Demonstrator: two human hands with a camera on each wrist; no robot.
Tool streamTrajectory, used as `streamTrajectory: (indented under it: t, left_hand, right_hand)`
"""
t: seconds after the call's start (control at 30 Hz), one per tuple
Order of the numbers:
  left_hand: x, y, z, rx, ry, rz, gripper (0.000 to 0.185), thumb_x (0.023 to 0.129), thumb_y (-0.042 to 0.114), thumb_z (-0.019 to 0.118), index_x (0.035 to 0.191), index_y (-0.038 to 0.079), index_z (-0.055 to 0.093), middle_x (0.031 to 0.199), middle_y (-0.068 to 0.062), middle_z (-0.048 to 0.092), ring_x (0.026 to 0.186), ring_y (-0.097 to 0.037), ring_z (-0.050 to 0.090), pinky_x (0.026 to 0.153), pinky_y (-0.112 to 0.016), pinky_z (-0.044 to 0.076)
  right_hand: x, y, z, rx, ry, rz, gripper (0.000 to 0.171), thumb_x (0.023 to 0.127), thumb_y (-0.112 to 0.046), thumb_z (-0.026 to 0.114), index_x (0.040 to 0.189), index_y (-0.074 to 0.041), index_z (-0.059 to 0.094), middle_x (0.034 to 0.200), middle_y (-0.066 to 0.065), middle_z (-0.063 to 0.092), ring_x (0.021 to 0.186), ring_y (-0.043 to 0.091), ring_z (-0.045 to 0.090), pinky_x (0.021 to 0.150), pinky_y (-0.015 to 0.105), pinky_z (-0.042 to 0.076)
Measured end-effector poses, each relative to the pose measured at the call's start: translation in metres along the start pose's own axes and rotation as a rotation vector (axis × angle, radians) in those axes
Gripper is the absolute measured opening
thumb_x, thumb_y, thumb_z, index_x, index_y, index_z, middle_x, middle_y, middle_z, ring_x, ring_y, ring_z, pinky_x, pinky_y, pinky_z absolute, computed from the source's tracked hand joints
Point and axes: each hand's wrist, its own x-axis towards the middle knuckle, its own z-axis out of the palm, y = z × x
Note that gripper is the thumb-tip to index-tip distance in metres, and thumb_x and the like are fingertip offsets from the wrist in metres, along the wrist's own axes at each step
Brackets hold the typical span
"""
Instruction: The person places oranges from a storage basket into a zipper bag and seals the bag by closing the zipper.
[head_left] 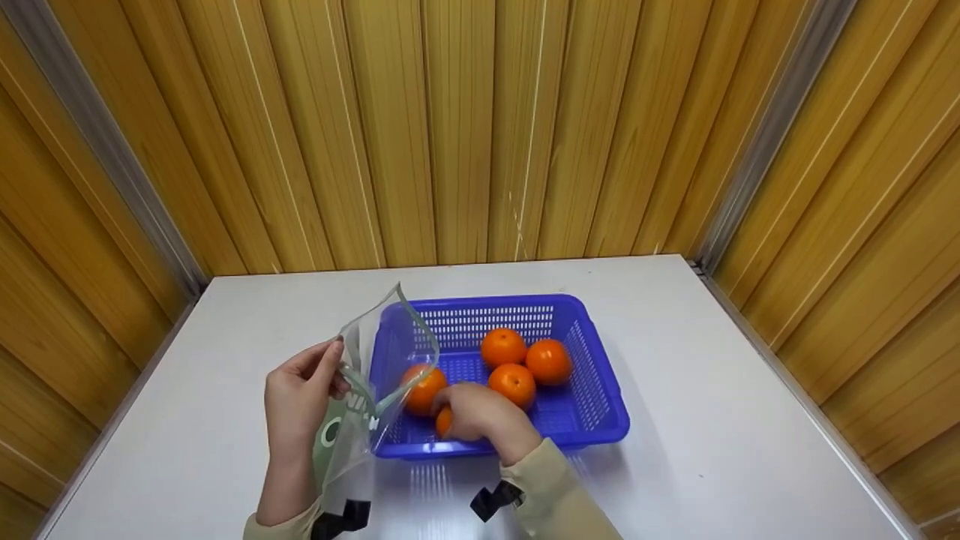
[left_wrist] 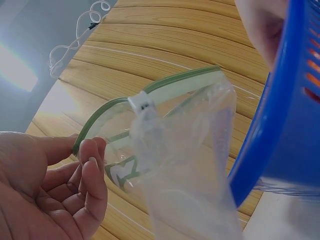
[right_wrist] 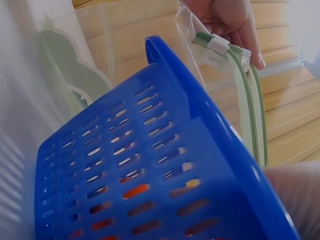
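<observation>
A blue slotted basket (head_left: 592, 420) stands on the white table and holds several oranges (head_left: 503, 346). My left hand (head_left: 300, 394) pinches the green zip rim of a clear plastic bag (head_left: 375, 375), holding its mouth open beside the basket's left wall. The bag (left_wrist: 185, 150) and my left fingers (left_wrist: 90, 175) show close up in the left wrist view, with the basket (left_wrist: 270, 130) to the right. My right hand (head_left: 480, 416) reaches into the basket's near left corner and grips an orange (head_left: 444, 421). The right wrist view shows the basket wall (right_wrist: 150, 165) and the bag's rim (right_wrist: 245, 85).
The white table (head_left: 712, 450) is boxed in by wooden panel walls (head_left: 465, 127) at the back and both sides. Bare tabletop lies to the right of the basket and behind it.
</observation>
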Motion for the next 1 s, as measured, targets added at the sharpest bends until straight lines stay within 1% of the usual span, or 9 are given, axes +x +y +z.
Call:
streamTrajectory:
  t: [0.17, 0.4, 0.63, 0.83, 1.0]
  left_hand:
    - [0.002, 0.0, -0.002, -0.002, 0.003, 0.001, 0.031, 0.099, 0.023, 0.07, 0.117, -0.001, 0.076, 0.06, 0.005, 0.063, 0.05, -0.007, 0.06, 0.053, -0.02, 0.055]
    - [0.001, -0.001, -0.001, -0.012, 0.001, -0.004, 0.03, 0.099, 0.022, 0.071, 0.117, -0.001, 0.076, 0.061, 0.003, 0.063, 0.051, -0.007, 0.059, 0.052, -0.02, 0.055]
    - [-0.001, -0.001, 0.002, -0.024, 0.002, 0.013, 0.028, 0.099, 0.018, 0.07, 0.117, -0.003, 0.075, 0.063, 0.003, 0.064, 0.05, -0.007, 0.059, 0.051, -0.019, 0.054]
    - [-0.001, -0.001, 0.002, -0.033, 0.004, 0.023, 0.027, 0.099, 0.017, 0.07, 0.116, -0.003, 0.075, 0.064, 0.003, 0.065, 0.049, -0.007, 0.059, 0.05, -0.02, 0.054]
    - [-0.001, -0.002, 0.002, -0.032, 0.003, 0.015, 0.028, 0.098, 0.017, 0.071, 0.116, -0.003, 0.075, 0.066, 0.002, 0.064, 0.05, -0.008, 0.059, 0.05, -0.02, 0.054]
  right_hand:
    - [0.002, 0.003, 0.001, 0.047, 0.03, -0.028, 0.029, 0.083, -0.015, 0.079, 0.113, -0.016, 0.076, 0.107, 0.0, 0.074, 0.096, 0.017, 0.062, 0.101, 0.04, 0.054]
    - [0.001, 0.008, 0.003, 0.133, 0.068, -0.052, 0.038, 0.081, -0.022, 0.085, 0.117, -0.015, 0.075, 0.11, 0.002, 0.073, 0.099, 0.019, 0.062, 0.102, 0.042, 0.053]
    - [-0.003, 0.011, -0.005, 0.241, 0.104, -0.068, 0.042, 0.081, -0.024, 0.084, 0.119, -0.015, 0.072, 0.114, 0.004, 0.072, 0.101, 0.02, 0.063, 0.099, 0.043, 0.054]
    - [-0.007, 0.016, -0.012, 0.352, 0.107, -0.066, 0.043, 0.085, -0.028, 0.084, 0.124, -0.018, 0.07, 0.125, 0.006, 0.069, 0.11, 0.025, 0.063, 0.105, 0.052, 0.051]
    - [-0.013, 0.023, -0.02, 0.436, 0.168, -0.075, 0.041, 0.085, -0.028, 0.082, 0.124, -0.022, 0.07, 0.127, 0.005, 0.068, 0.11, 0.028, 0.063, 0.102, 0.054, 0.053]
